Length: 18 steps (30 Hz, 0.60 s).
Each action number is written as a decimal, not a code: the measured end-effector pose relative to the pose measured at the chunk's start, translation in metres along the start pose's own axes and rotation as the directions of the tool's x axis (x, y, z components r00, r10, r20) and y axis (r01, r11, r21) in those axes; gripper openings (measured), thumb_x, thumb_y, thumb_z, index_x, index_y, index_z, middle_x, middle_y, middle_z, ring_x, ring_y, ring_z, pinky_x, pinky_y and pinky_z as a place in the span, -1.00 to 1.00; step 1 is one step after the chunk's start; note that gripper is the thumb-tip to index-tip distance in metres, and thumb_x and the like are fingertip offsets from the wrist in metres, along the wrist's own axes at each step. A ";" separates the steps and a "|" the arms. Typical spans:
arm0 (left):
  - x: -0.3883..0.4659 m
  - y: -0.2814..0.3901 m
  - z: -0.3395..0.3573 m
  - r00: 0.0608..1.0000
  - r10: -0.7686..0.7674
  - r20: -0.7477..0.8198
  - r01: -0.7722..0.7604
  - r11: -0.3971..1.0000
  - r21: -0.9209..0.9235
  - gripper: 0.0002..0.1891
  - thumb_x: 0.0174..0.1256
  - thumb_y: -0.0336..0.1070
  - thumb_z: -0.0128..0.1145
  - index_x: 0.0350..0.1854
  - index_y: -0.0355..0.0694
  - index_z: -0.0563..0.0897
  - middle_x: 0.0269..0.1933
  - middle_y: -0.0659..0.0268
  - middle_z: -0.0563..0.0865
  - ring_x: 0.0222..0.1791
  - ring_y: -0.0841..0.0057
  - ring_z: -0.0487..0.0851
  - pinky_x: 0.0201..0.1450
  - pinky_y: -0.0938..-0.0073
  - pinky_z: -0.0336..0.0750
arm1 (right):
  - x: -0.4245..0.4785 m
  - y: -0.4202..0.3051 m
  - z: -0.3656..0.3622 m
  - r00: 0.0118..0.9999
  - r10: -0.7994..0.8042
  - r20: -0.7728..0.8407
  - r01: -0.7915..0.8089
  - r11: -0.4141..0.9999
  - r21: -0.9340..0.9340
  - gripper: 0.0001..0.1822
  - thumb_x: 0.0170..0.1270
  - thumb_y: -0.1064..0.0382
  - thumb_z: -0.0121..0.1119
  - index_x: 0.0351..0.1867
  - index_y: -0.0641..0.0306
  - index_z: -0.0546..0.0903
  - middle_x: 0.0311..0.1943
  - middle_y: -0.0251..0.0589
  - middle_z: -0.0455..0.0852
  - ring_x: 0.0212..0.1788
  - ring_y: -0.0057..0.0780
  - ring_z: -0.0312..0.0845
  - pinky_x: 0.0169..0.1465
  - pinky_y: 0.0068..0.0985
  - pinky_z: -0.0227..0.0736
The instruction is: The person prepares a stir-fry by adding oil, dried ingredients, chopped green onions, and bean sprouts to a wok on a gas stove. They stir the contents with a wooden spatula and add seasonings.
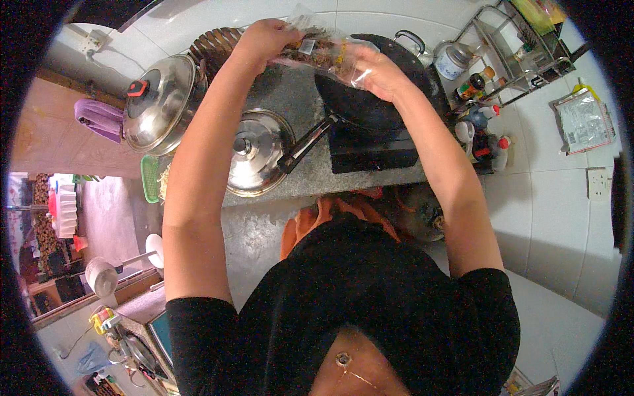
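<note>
Between my hands is a clear plastic bag (pixel 324 54) of dried spices, star anise among them. My left hand (pixel 265 43) grips its left end, near the open-looking upper edge. At the other end, my right hand (pixel 379 72) holds the bag's lower right side, partly behind the plastic. Beneath the right hand lies a black wok (pixel 366 106) on a black cooktop (pixel 374 151), its long handle (pixel 307 143) pointing down and left. The bag hides part of the wok's far left rim.
A steel lid (pixel 260 148) lies left of the wok handle. Farther left stands a lidded steel pot (pixel 163 104), with a green basket (pixel 149 178) nearer me. Sauce bottles (pixel 478 128) and a metal rack (pixel 515 54) line the right wall. A slatted brown item (pixel 213 47) leans at the back.
</note>
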<state>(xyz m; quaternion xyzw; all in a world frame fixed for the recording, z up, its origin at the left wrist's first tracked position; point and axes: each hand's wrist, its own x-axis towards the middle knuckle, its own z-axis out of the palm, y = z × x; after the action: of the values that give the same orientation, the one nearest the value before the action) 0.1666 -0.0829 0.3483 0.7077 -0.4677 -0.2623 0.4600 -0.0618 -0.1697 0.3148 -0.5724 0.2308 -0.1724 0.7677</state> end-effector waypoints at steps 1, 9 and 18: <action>0.005 -0.001 -0.002 0.999 -0.013 0.045 0.011 0.999 0.032 -0.66 0.15 -0.11 0.35 -0.27 -0.34 0.71 -0.43 0.29 0.66 -0.43 0.49 0.62 -0.46 0.36 0.49 | 0.001 0.000 -0.003 1.000 -0.006 -0.012 0.006 1.000 0.008 -0.55 0.40 0.46 -0.09 0.32 0.24 0.40 0.20 -0.13 0.52 0.22 -0.22 0.50 0.29 -0.20 0.48; 0.029 0.010 -0.014 0.996 -0.046 0.072 0.036 0.990 0.134 -0.69 0.19 -0.17 0.30 -0.10 -0.26 0.69 -0.29 0.25 0.74 -0.59 0.51 0.62 -0.57 0.46 0.53 | 0.025 0.011 -0.024 0.992 -0.112 0.059 0.088 0.944 0.318 -0.55 0.38 0.45 -0.02 0.31 0.37 0.39 0.17 -0.02 0.55 0.15 -0.15 0.57 0.21 -0.21 0.52; 0.036 0.000 -0.019 0.999 -0.006 0.034 0.003 0.996 0.087 -0.66 0.18 -0.22 0.32 -0.07 -0.33 0.67 -0.26 0.23 0.75 -0.48 0.46 0.70 -0.48 0.44 0.63 | 0.024 0.005 -0.026 0.997 -0.078 -0.008 0.078 0.976 0.201 -0.56 0.37 0.47 -0.01 0.28 0.33 0.44 0.13 -0.09 0.58 0.11 -0.19 0.59 0.21 -0.23 0.52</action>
<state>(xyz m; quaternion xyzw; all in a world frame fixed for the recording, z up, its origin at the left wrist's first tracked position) 0.1972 -0.1080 0.3591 0.7235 -0.4851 -0.2547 0.4200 -0.0561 -0.2019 0.3000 -0.5004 0.1897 -0.2250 0.8142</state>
